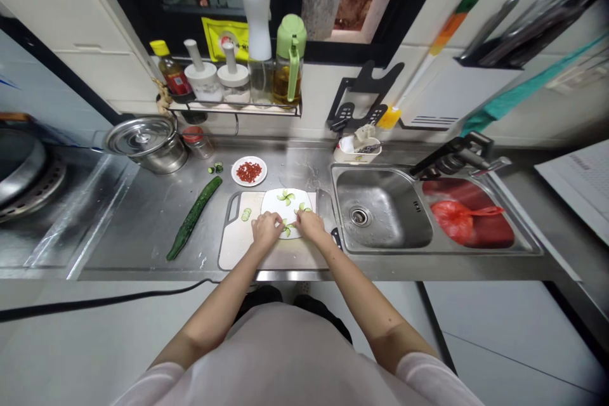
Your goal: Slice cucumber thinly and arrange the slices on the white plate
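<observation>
A white plate (271,200) rests on the cutting board (233,247), with fans of cucumber slices (286,196) laid out on it. My left hand (267,228) is over the plate's left edge, its fingers pinched at the slices nearest me. From the right side, my right hand (310,226) reaches in, fingertips closed at the same green slices. The fingers partly cover what they pinch. A few loose cucumber rounds (246,214) lie on the board's left part. At its right edge is a knife (326,208) with a black handle.
A whole cucumber (194,218) lies left of the board. Behind it are cucumber ends (216,167) and a small plate of chopped red pieces (248,171). A lidded steel pot (146,143) stands back left. To the right is the sink (380,203), with a red bag (454,221).
</observation>
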`<state>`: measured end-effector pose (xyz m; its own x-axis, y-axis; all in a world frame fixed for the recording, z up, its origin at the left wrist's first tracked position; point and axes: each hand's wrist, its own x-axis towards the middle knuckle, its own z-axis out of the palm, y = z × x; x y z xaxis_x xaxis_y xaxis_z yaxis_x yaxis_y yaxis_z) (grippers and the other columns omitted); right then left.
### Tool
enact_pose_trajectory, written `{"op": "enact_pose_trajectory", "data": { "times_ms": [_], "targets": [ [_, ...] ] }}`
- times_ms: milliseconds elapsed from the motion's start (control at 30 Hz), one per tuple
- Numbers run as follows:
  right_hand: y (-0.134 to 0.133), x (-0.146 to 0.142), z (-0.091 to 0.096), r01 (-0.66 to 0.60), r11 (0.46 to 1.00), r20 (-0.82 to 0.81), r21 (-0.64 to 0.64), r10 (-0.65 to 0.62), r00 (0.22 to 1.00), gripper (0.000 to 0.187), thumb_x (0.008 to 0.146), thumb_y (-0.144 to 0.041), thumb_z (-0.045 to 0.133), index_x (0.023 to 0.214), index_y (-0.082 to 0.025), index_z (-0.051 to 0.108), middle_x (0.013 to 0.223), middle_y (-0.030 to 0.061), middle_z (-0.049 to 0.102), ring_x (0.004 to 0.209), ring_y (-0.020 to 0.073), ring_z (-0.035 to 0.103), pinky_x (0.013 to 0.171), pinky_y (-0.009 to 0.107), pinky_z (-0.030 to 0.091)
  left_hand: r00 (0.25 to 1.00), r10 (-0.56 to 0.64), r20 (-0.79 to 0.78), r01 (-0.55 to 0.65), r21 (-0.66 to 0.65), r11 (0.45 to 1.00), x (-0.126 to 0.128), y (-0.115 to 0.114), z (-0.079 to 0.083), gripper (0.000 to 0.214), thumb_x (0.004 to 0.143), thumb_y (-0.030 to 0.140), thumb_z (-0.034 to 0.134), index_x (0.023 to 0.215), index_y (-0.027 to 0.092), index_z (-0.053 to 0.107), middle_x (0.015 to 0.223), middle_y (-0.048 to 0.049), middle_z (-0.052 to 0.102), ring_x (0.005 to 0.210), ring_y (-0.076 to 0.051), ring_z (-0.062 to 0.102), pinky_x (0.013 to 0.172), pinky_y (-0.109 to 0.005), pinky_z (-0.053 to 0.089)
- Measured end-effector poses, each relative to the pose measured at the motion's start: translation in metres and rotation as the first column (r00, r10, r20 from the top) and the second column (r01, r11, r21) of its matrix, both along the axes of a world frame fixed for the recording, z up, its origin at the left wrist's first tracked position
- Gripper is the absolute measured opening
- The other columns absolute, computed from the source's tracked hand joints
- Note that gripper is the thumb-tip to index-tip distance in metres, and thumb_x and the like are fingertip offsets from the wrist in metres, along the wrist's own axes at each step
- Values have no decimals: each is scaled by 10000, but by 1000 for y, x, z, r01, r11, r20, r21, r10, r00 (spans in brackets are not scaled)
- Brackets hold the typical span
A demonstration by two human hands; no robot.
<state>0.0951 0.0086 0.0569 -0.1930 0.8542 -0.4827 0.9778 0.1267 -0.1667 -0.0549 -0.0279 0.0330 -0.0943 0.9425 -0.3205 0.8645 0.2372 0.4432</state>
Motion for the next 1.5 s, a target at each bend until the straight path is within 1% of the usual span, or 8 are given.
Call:
{"op": "enact_pose_trajectory", "data": {
  "times_ms": [200,400,667,800,967,1267,1367,1500],
  "targets": [
    [-3,-2,-3,22,1000,19,-16,-21,1000,297,922,-361,567,1162,-189,599,1072,127,687,1067,223,615,817,286,432,1000,-14,-15,14,-4,1000,7,3,-7,128,831,364,603,875,260,663,1025,-37,636,1040,-253,556,890,-392,338],
    [-3,-3,-5,36,999,15,-22,-36,999,308,914,-351,577,1176,-190,598,1075,130,685,1063,226,620,812,294,438,1000,-10,-25,9,-21,1000,8,4,-9,133,832,369,612,874,253,661,1027,-43,631,1044,-254,551,899,-396,326],
    [-3,-2,-5,38,999,12,-9,-37,999,294,901,-339,586,1151,-186,608,1072,128,688,1034,224,629,788,292,439,1000,-1,-14,0,-45,999,8,3,-7,129,834,360,604,866,249,663,1025,-42,629,1038,-248,553,897,-388,321],
    [-7,-4,-3,43,999,-2,4,-43,999,269,901,-363,583,1107,-194,618,1048,114,694,1029,223,630,789,290,433,1000,-5,-17,5,-51,999,8,4,-7,151,836,380,598,875,252,666,1026,-47,631,1037,-251,553,891,-388,323],
    [-13,-8,-2,44,999,-17,-26,-45,999,227,895,-373,586,1040,-207,639,1034,97,697,1014,210,633,779,278,430,1000,-4,-27,2,-63,998,7,5,-8,167,835,401,595,879,258,669,1026,-46,630,1039,-255,555,895,-394,325],
    [-16,-11,-5,67,997,-12,-45,-67,998,228,869,-381,604,1011,-210,654,1021,91,698,1019,212,634,769,275,426,999,0,-32,-2,-62,998,8,4,-4,172,830,404,598,881,258,673,1038,-50,630,1043,-257,554,902,-402,318],
    [-16,-10,-4,70,997,-24,-41,-71,997,214,875,-375,591,991,-208,656,1001,90,698,999,212,635,756,273,418,1000,11,-16,-11,-51,999,9,2,-3,146,824,370,603,870,248,668,1034,-50,634,1043,-251,556,900,-395,317],
    [-19,-5,-3,83,996,-74,-6,-84,994,223,902,-397,546,944,-205,651,935,82,698,931,204,637,715,263,392,996,49,71,-48,-20,999,8,0,-1,133,845,345,579,894,252,661,1009,-34,642,1027,-232,568,897,-385,321]
  ]
}}
